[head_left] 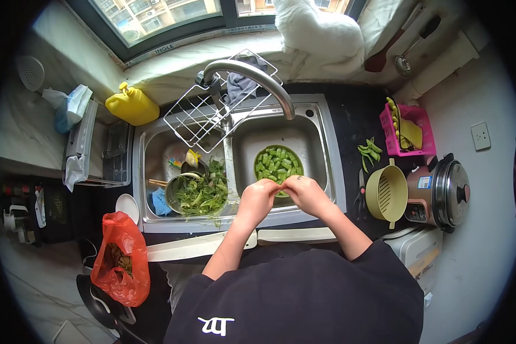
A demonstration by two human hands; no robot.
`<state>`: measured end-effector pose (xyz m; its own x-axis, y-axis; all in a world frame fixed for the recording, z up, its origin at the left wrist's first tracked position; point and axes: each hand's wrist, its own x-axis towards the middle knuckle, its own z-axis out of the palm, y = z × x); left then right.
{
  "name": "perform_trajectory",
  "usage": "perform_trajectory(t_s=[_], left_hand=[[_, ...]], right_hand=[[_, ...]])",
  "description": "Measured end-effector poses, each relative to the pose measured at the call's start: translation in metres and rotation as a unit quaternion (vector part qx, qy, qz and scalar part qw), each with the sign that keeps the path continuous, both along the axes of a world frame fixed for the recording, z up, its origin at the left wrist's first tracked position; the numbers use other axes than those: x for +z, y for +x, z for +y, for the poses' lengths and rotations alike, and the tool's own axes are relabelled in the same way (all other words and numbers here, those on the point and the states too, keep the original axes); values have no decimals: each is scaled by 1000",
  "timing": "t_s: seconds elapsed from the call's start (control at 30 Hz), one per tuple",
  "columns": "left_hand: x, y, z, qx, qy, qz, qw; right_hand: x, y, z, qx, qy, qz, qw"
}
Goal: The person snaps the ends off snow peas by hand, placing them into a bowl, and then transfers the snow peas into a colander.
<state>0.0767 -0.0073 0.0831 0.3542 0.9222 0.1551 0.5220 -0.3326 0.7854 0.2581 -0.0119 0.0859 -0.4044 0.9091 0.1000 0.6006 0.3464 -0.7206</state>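
My left hand (pixel 258 199) and my right hand (pixel 307 194) meet at the fingertips over the near rim of a green bowl. Both are closed in a pinch; whatever lies between the fingers is too small and hidden to make out. Short cut pieces of green bean (pixel 276 162) fill much of the bowl (pixel 301 164), which sits in the right sink basin (pixel 246 137). Leafy green trimmings (pixel 203 194) are heaped over a round container in the left basin. Several whole green pods (pixel 370 152) lie on the dark counter to the right.
A faucet (pixel 243 66) arches above the sink, near a wire rack (pixel 195 123). At right stand a yellow-green colander (pixel 387 195), scissors (pixel 359 198), a pink basket (pixel 428 129) and a cooker (pixel 438 195). A red bag (pixel 117 275) hangs left. A white cat (pixel 321 34) sits by the window.
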Motion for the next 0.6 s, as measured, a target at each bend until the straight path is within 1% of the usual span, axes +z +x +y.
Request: perform_trajectory(t_s=[0.13, 0.17, 0.2, 0.3, 0.33, 0.37, 0.4, 0.43, 0.47, 0.53, 0.57, 0.6], left_hand=[[-5, 2, 0, -6, -15, 5, 1000], [-5, 3, 0, -6, -18, -1, 1000], [-5, 4, 1, -5, -20, -1, 1000], [1, 9, 1, 63, -32, -47, 996], [1, 11, 2, 64, -34, -48, 996], [1, 13, 3, 85, -14, -72, 994], [1, 14, 3, 107, 7, -97, 990], [2, 15, 4, 113, 10, -103, 988], [3, 16, 5, 119, 8, -103, 988], [6, 16, 5, 123, 21, -110, 986], [8, 16, 4, 120, 1, -105, 987], [7, 16, 4, 125, -2, -103, 987]], right_hand=[[-1, 4, 1, 17, -19, -6, 1000], [1, 4, 1, 16, 3, 5, 1000], [0, 3, 1, 17, 1, 5, 1000], [0, -6, -1, -59, 55, 50, 996], [-1, -10, -2, -58, 52, 50, 996], [-2, -15, -3, -115, 4, 118, 986], [-5, -18, -4, -170, -45, 185, 967], [-12, -21, -5, -191, -111, 257, 941], [-19, -22, -6, -187, -115, 255, 942], [-22, -26, -6, -209, -191, 399, 872], [-21, -26, -6, -226, -243, 460, 824], [-22, -24, -4, -220, -281, 493, 793]])
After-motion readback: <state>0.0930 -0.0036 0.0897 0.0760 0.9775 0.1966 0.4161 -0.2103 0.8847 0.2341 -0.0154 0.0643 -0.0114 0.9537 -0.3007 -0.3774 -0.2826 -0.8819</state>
